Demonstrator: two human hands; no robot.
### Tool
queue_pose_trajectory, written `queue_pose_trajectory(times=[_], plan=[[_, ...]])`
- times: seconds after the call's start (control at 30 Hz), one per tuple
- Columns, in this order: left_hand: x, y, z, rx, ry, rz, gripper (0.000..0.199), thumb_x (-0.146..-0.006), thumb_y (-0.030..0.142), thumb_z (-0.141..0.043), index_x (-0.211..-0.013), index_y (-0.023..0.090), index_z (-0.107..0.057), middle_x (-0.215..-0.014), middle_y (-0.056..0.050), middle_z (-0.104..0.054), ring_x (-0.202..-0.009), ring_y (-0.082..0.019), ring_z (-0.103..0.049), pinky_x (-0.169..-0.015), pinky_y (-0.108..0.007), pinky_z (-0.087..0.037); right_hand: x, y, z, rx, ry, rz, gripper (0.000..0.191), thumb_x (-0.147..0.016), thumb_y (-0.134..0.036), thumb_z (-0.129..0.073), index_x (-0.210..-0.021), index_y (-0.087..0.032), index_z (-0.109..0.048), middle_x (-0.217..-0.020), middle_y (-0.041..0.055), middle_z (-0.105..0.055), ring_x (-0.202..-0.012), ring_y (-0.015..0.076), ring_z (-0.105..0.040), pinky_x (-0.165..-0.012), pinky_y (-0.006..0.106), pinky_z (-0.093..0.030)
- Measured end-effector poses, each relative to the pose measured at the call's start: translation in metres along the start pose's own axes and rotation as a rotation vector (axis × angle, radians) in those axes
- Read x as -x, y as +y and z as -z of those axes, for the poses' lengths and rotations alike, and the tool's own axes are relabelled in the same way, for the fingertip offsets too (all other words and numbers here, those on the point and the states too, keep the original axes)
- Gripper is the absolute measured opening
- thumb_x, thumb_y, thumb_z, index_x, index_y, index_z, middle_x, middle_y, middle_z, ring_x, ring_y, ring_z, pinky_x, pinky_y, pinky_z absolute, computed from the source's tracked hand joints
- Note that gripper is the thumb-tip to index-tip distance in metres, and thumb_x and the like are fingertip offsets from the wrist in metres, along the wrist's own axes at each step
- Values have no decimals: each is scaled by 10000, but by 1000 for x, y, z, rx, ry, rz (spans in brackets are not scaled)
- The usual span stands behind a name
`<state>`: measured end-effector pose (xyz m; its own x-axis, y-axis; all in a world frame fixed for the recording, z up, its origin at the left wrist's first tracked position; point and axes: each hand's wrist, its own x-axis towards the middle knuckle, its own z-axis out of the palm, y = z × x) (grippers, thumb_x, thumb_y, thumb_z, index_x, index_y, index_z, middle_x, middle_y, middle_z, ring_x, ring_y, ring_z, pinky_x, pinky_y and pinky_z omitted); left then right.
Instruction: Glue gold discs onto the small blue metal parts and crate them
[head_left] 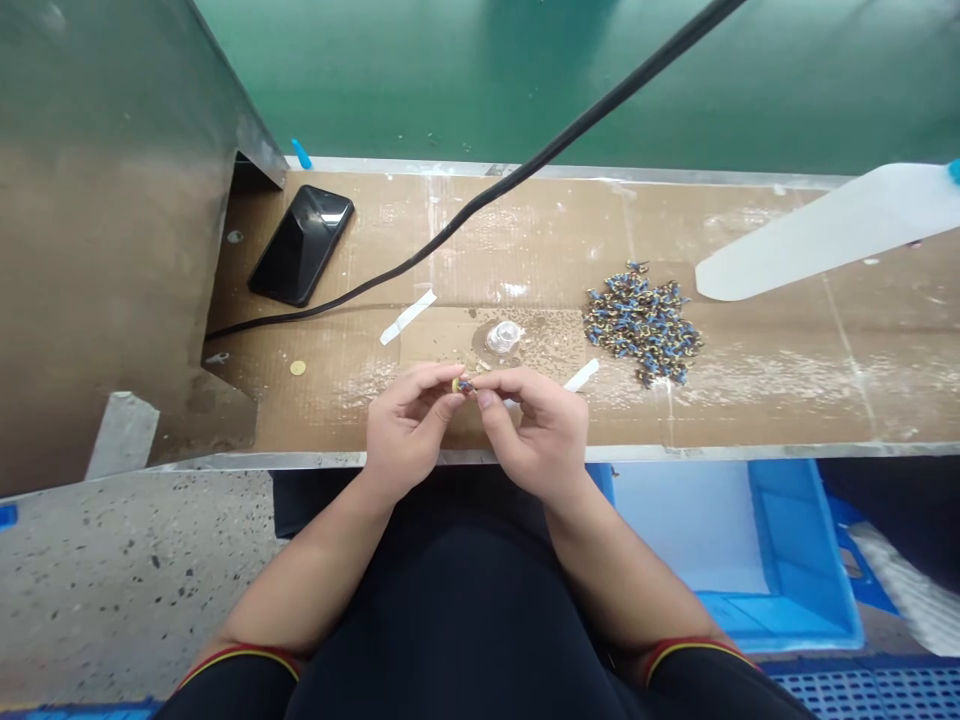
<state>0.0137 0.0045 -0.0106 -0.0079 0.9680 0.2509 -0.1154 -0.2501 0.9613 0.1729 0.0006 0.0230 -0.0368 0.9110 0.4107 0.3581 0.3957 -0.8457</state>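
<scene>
Close to the front edge of the cardboard-covered bench, both my hands meet over one tiny part with a yellowish end and a blue and dark body. Thumb and forefinger of my left hand pinch its yellowish end. From the other side, the thumb and forefinger of my right hand close on its darker end. Just beyond my fingers, a small clear plastic piece sits on a stained patch of cardboard. A pile of small blue, gold and dark parts lies to the right, apart from my hands.
A black phone lies at the left beside a metal housing. A black cable crosses above the bench. White strips and a yellow disc lie nearby. A white blade-like piece juts in at right; a blue bin stands below.
</scene>
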Motion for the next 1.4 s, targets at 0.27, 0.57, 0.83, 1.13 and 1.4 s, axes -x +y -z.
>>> queue_pose_trajectory(times=[0.27, 0.57, 0.83, 1.13, 1.4], plan=[[0, 1, 0, -28, 5, 6, 208, -944, 224, -780, -1145, 259, -817, -1063, -73, -767, -981, -150, -742, -873, -221, -622, 1, 1, 0, -9, -3, -1, 144, -1001, -171, -616, -1011, -237, -744, -942, 25, -801, -825, 181, -763, -764, 332, -639], [0, 1, 0, 3, 32, 64, 211, -921, 295, -813, -1127, 248, -826, -1061, -86, -782, -961, -177, -761, -883, -271, -654, 0, 1, 5, -24, 14, -33, 140, -1008, -197, -606, -1016, -233, -741, -944, 35, -801, -816, 192, -773, -753, 340, -655], [0, -2, 1, -13, 60, 12, 226, -932, 256, -802, -1152, 298, -831, -1053, -68, -797, -966, -160, -760, -883, -259, -641, -8, 13, 21, 186, 128, 97, 143, -995, -170, -610, -1018, -241, -732, -924, 21, -791, -778, 187, -743, -712, 327, -631], [0, 0, -1, -51, 69, -29, 149, -960, 264, -763, -1076, 302, -849, -917, -61, -775, -853, -160, -719, -759, -277, -607, -31, 30, 47, 498, 26, 208, 178, -963, -141, -561, -994, -242, -704, -917, 29, -768, -737, 191, -693, -686, 338, -580], [2, 5, -4, -1, 107, 53, 138, -948, 284, -763, -1051, 242, -844, -1009, -85, -802, -904, -180, -764, -827, -297, -658, -39, 36, 42, 526, -28, 218, 172, -952, -143, -548, -961, -245, -685, -899, 23, -760, -745, 198, -695, -706, 345, -562]])
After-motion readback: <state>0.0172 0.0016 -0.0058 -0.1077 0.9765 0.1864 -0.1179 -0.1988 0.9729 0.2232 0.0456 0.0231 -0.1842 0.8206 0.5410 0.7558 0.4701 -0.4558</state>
